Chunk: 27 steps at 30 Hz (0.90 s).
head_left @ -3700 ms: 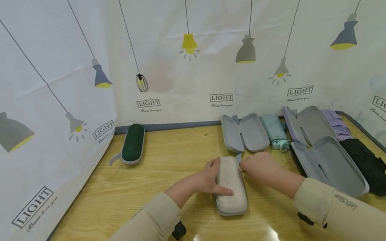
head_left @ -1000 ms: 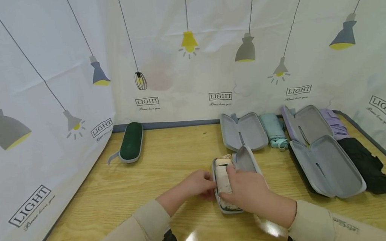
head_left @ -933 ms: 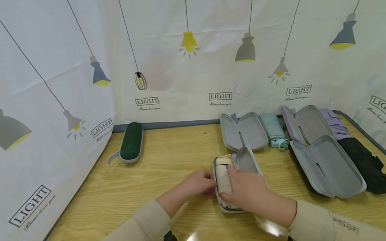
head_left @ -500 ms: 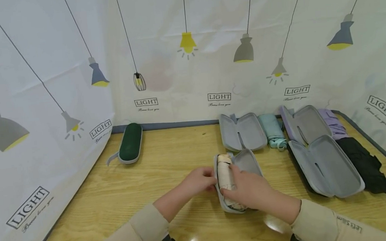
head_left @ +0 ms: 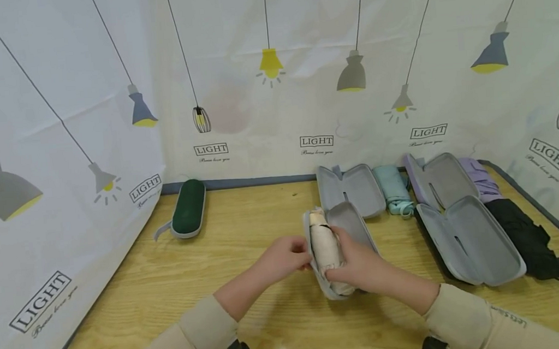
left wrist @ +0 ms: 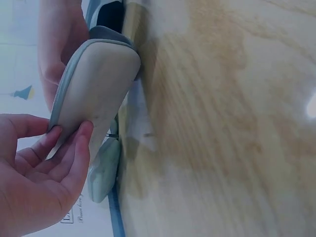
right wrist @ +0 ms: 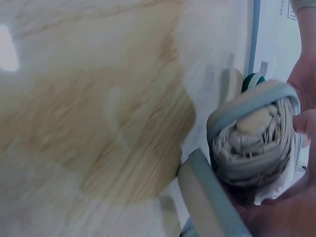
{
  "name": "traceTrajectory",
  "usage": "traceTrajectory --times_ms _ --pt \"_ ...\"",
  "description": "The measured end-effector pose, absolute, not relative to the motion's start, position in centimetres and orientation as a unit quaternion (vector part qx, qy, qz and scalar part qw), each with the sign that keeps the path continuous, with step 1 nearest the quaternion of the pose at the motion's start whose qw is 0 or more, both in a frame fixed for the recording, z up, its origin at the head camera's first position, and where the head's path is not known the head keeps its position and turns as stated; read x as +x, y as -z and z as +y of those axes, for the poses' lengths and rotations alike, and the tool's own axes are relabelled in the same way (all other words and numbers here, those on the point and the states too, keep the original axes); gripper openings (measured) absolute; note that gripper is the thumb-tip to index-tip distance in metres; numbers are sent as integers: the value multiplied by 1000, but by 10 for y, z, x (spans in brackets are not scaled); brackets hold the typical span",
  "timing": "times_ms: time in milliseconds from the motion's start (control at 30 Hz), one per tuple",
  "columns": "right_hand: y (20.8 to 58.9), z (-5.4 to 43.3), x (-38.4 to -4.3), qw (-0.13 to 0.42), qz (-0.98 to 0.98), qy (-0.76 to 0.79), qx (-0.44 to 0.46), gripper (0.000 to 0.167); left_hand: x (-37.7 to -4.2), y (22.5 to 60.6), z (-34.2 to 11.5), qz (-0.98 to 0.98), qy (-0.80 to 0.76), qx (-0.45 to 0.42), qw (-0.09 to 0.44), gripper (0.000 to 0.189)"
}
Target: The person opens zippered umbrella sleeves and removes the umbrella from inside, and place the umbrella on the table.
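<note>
A folded beige umbrella (head_left: 327,247) lies in one half of an unzipped beige hard case (left wrist: 101,74) with a grey lining. Fingers and thumb of my right hand (head_left: 363,265) grip the umbrella from its right side. My left hand (head_left: 286,259) pinches the case's left rim between thumb and fingers, as the left wrist view shows. That half tilts up off the table, while the lid (head_left: 350,225) hangs open to the right. Seen end-on in the right wrist view, the umbrella's gathered folds (right wrist: 254,143) sit partly inside the case wall.
A closed green case (head_left: 188,208) stands at the back left. Behind the hands an open grey-lined case (head_left: 367,192) lies beside a teal folded umbrella (head_left: 392,185). Farther right are open purple (head_left: 449,175) and black (head_left: 491,240) cases, with purple (head_left: 481,180) and black (head_left: 531,239) umbrellas.
The beige case was closed at first, then unzipped and opened to the right. Over the last second both hands have raised and tilted it, with the umbrella gripped in the right hand.
</note>
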State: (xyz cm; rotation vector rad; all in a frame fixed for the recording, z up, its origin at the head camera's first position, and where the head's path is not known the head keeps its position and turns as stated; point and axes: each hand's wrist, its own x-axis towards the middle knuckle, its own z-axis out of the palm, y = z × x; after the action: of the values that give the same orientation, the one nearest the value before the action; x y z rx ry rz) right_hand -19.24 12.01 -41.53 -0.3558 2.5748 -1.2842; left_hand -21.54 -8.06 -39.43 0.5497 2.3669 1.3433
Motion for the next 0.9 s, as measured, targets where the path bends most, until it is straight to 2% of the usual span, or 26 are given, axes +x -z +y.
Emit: traceTrajectory --times_ms 333,667,900 --pt "408 117 -185 50 911 391 -119 96 -223 374 -106 869 -431 198 143 17" --pt "397 110 -178 4 912 390 -124 93 -226 371 -142 896 -395 136 151 14" --pt "393 109 -183 6 915 395 -86 94 -230 375 -164 909 -384 87 141 13"
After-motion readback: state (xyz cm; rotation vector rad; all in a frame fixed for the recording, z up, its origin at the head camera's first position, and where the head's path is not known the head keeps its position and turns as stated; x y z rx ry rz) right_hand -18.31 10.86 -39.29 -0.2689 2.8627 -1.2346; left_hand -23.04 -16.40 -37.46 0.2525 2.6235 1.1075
